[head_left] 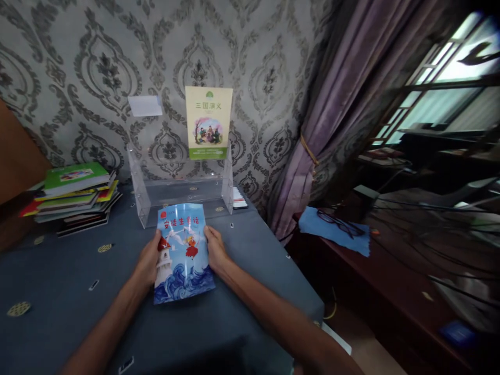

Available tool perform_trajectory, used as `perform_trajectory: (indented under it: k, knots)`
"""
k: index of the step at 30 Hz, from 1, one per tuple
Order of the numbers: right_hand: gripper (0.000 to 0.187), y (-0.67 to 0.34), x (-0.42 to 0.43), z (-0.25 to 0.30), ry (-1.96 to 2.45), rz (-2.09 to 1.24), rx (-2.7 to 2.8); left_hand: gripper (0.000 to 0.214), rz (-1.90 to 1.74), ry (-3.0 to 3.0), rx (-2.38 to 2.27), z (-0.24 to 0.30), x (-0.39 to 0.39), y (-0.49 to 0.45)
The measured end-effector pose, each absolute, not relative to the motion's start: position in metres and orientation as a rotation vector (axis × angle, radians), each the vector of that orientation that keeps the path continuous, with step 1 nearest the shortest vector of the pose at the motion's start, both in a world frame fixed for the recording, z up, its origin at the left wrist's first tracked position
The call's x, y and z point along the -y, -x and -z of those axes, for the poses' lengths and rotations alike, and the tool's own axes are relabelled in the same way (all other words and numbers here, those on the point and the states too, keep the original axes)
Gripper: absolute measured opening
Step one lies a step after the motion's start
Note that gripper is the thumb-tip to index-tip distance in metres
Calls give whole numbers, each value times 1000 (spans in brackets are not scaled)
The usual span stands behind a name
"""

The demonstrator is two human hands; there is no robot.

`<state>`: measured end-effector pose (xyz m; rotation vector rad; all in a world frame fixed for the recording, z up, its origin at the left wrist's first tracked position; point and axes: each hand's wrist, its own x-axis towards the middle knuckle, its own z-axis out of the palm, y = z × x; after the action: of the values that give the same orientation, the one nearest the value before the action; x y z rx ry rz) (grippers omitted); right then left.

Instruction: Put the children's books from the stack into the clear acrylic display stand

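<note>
Between my two hands is a blue picture-covered book with red Chinese characters, a red-dressed figure and waves on its cover. My left hand grips its left edge, and my right hand grips the right edge near the top. Just beyond the book stands a clear acrylic book stand on the table. A cream and green book rests upright at the right side of that stand. The stand's left top part carries a blank white label.
A messy stack of books lies at the table's left, a green one on top. The blue-grey tablecloth covers the table. Beyond its right edge stand a purple curtain and a dark red desk with a blue cloth, glasses and tangled cables.
</note>
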<state>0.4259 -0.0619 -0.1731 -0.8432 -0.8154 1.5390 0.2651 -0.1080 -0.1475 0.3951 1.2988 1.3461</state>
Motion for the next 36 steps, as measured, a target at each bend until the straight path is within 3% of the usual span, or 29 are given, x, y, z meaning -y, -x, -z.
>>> perform_trajectory:
  k: [4, 11, 17, 21, 27, 32, 36]
  knots:
    - [42, -417, 67, 177, 817, -1646, 791, 37, -1354, -299, -1287, 143, 109, -283]
    - [35, -450, 62, 165, 884, -1296, 1098, 28, -1464, -518, -1398, 123, 120, -281]
    - [31, -462, 69, 139, 748, -1036, 1435, 73, -1583, -894, -1243, 106, 132, -287]
    - [28, -463, 78, 131, 736, -924, 1460, 75, -1661, -1040, -1308, 102, 135, -292]
    - [24, -461, 73, 138, 772, -1095, 1293, 64, -1578, -1024, -1283, 107, 124, -291]
    - [40, -456, 68, 143, 705, -1421, 1133, 55, -1323, -838, -1260, 107, 114, -273]
    - [47, -452, 62, 154, 763, -1494, 1064, 53, -1133, -880, -1283, 108, 107, -259]
